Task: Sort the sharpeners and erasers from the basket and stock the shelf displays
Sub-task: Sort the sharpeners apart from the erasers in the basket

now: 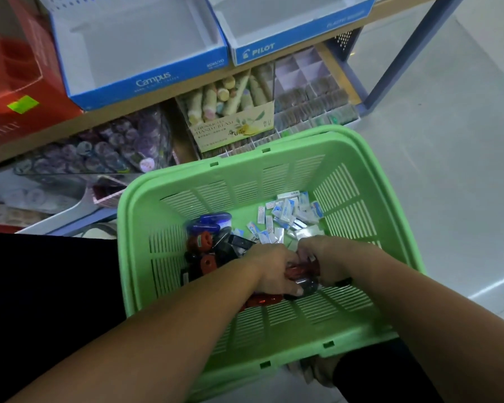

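Both hands reach into the green basket [125,257] on the floor. Near its centre, the left hand [274,271] curls round red and black sharpeners [207,263], thumb pressed on a dark one. Touching it at 3 o'clock, the right hand [323,257] grips the same cluster with its fingers bent down. More sharpeners lie heaped at 9 o'clock of the hands. The erasers [291,213] are scattered at 1 o'clock in the basket. Beyond, at 12 o'clock, stands a hand-cream box [230,126]. On the shelf [122,110] above it sit the Campus box [146,80] and the Pilot box [259,50].
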`<state>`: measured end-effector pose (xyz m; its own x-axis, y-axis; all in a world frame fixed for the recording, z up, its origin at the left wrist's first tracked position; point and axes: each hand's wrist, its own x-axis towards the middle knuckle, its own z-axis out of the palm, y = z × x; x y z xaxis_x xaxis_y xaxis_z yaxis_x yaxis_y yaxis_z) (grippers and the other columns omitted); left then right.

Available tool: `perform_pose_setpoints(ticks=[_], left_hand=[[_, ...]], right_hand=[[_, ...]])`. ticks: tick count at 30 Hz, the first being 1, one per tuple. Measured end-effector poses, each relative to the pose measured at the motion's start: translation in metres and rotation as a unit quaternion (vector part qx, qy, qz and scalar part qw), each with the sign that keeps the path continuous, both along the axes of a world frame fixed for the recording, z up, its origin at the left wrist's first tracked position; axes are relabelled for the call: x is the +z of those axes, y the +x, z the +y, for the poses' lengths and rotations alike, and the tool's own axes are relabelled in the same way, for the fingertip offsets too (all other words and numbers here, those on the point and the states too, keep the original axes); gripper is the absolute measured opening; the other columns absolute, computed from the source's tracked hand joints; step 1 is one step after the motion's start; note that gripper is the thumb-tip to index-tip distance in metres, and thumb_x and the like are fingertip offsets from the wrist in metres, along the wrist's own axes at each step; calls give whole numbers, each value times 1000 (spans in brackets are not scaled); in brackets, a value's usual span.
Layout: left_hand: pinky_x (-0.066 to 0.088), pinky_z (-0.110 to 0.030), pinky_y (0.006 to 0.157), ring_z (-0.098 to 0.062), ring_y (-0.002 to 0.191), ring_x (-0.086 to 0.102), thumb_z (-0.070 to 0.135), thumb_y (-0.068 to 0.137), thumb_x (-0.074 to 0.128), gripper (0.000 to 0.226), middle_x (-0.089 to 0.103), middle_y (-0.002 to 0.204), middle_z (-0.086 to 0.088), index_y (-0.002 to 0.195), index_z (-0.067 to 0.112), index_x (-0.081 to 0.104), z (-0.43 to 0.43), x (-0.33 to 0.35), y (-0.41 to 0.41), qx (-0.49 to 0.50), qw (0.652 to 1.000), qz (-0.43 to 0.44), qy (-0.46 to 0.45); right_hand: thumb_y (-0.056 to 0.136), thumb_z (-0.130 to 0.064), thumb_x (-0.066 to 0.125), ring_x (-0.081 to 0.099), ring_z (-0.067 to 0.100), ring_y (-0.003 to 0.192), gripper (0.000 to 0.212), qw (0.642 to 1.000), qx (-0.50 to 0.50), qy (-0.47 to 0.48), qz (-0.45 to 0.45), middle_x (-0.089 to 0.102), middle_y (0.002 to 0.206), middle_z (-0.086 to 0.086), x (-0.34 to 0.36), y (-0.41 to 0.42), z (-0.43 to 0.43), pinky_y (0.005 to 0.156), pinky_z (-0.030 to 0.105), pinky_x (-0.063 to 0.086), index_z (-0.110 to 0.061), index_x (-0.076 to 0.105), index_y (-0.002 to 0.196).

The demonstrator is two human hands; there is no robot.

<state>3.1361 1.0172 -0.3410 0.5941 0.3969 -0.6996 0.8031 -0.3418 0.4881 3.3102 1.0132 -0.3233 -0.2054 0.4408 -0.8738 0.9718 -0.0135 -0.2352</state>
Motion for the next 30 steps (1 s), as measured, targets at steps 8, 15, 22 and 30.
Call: perform_pose_setpoints(ticks=[8,15,22,30], left_hand=[[36,-45,100,-25,111,61,50,83,71,44,63,116,3,122,35,57,-7,7,-3,-50,999,19,1],[29,-51,104,-19,108,57,51,83,72,34,61,108,10,112,36,64,-14,5,-19,-15,999,-25,12],[37,-46,107,-25,120,56,60,79,71,57,64,124,2,128,35,59,-16,4,-4,37,998,14,-52],[29,-43,102,-25,120,55,70,91,50,56,61,129,0,126,28,62,-31,20,2,-3,996,12,-91]], right_hand=[[66,-4,90,66,17,93,69,992,-97,-56,55,67,108,-2,-7,2,-10,70,24,51,-27,48,116],[71,8,78,65,14,77,56,975,-199,-19,98,68,95,2,8,7,-16,58,23,55,-29,56,107],[69,11,72,62,27,65,65,950,-281,41,130,65,104,14,44,12,6,56,35,55,-35,55,112],[72,15,73,62,23,66,67,925,-344,81,141,60,97,1,61,6,-5,66,46,60,-24,57,125]])
